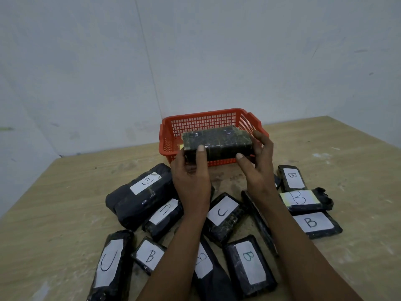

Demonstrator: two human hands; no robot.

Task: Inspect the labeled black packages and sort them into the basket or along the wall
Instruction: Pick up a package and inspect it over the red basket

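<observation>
I hold one black taped package [217, 142] in the air just in front of the red mesh basket [208, 119]. My left hand [191, 177] grips its left end with the thumb on the near face. My right hand [258, 164] grips its right end, fingers curled round the far side. No label shows on the faces I see. Several black packages with white labels lie on the wooden table [65, 192] below my arms, among them a large one marked B [141, 192], one marked C [223, 213] and one marked B [249, 263].
The basket stands near the back of the table, close to the pale wall [195, 51]. A bit of yellow shows inside the basket at its left. More B packages [312, 222] lie at the right. The table's left edge runs diagonally at the left.
</observation>
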